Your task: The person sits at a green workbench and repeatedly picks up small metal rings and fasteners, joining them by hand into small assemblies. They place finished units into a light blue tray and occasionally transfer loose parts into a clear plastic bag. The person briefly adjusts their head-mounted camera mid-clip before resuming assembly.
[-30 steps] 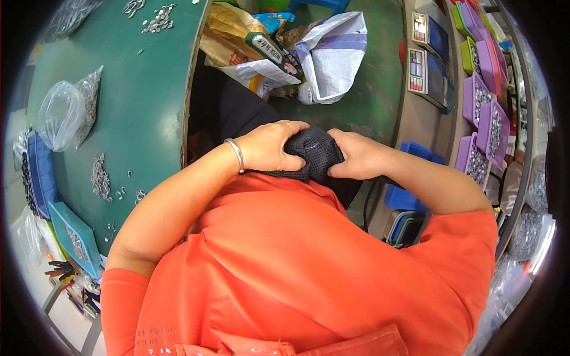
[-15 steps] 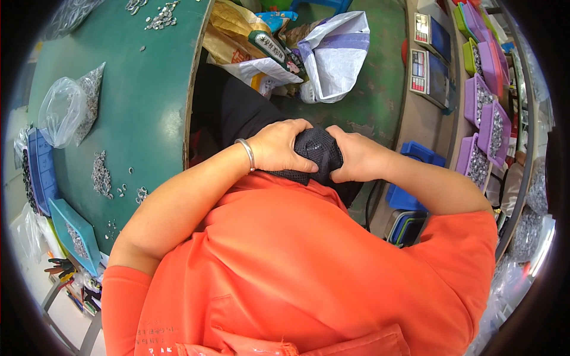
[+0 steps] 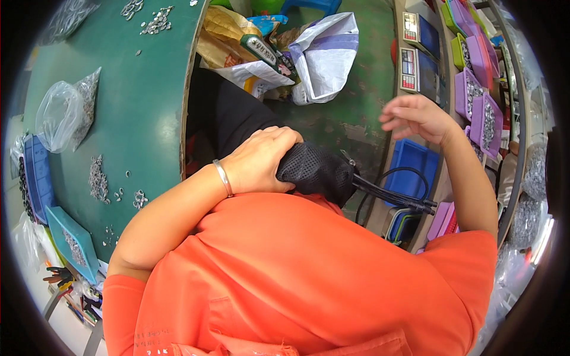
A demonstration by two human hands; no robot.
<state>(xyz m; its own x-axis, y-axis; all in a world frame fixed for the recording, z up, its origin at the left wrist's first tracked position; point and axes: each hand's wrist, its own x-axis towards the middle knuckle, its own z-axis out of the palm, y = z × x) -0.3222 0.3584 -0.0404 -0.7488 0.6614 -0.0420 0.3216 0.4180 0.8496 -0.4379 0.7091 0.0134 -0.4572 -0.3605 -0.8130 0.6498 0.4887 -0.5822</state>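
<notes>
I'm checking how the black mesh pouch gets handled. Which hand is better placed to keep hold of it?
Left. The left hand lies on the black mesh pouch, fingers wrapped over its end. The right hand is raised, open and apart from it, nearer the purple bins.

Green table [image 3: 148, 113] at left, curved edge, small metal parts [image 3: 98, 178] scattered on top. Blue trays [image 3: 35, 172] along far left rim. Green floor [image 3: 350, 113] in middle, worn patches. Sacks [image 3: 323, 53] heaped against table end. Shelf at right with purple bins [image 3: 475, 101], blue crate [image 3: 412, 169] below.
</notes>
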